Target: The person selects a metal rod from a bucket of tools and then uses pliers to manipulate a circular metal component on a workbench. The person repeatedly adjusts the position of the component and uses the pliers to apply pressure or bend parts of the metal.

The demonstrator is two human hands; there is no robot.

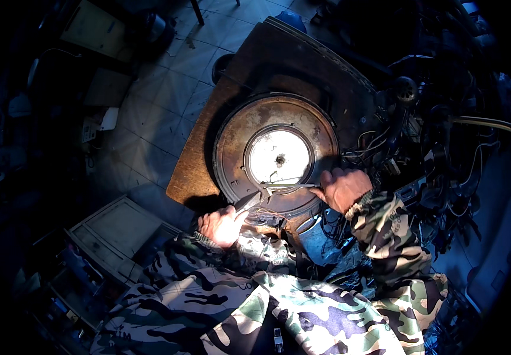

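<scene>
A round, rusty metal housing (232, 133) with a raised rim lies on the brown board, its pale centre disc (270, 148) brightly lit. My left hand (220, 227) is closed around a grey tool that looks like pliers (248, 202), its tip over the near edge of the housing. From the right, my right hand (345, 188) grips what looks like a screwdriver (291, 186). Its thin shaft points left across the near part of the disc and meets the pliers' tip. The screwdriver's handle is hidden in my fist. Thin copper-coloured wires (273, 214) show at the near edge.
The worn wooden board (193, 168) carries the housing. Dark clutter with cables (379, 139) crowds the right side. A pale cabinet (122, 228) stands at lower left, and tiled floor (149, 112) shows beyond the board's left edge.
</scene>
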